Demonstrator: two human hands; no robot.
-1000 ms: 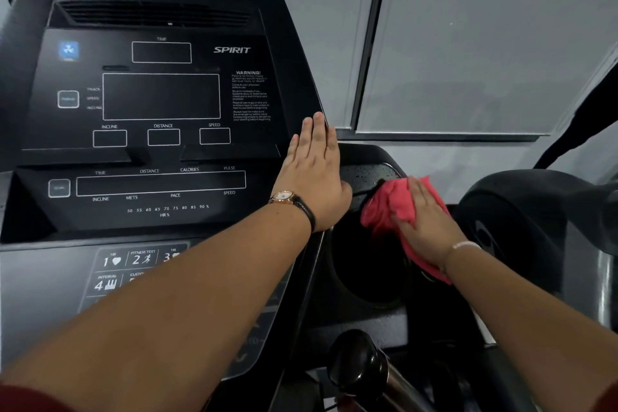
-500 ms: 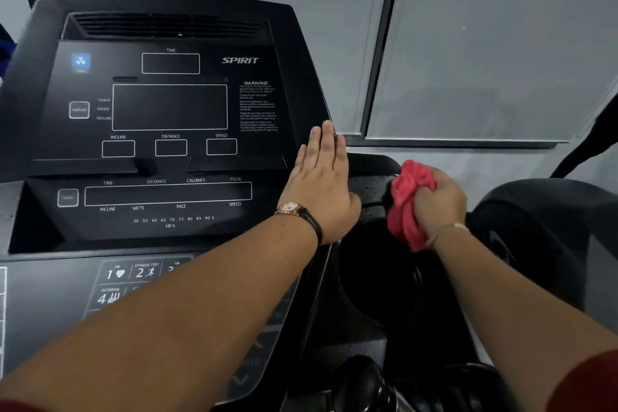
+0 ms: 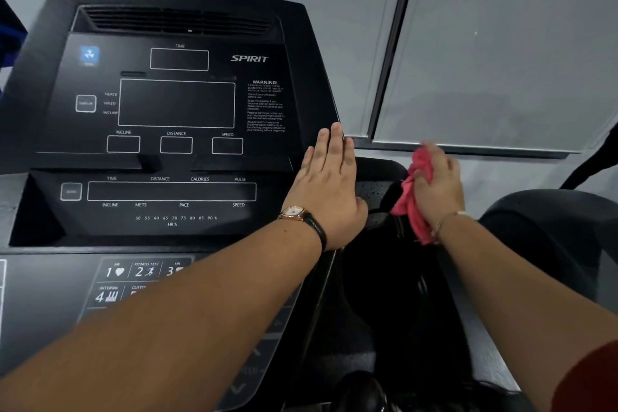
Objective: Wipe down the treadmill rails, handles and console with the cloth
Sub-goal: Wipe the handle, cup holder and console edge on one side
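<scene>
Pink cloth (image 3: 410, 199) — in right hand (image 3: 438, 192)

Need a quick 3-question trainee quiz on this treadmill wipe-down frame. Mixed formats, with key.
1. True or false: the left hand lies flat, fingers straight, against the right edge of the console.
2. Which grip holds the cloth? A) left hand B) right hand C) neither
3. Fill in: the wristwatch sits on the ___ wrist.

Key: 1 true; 2 B; 3 left.
</scene>
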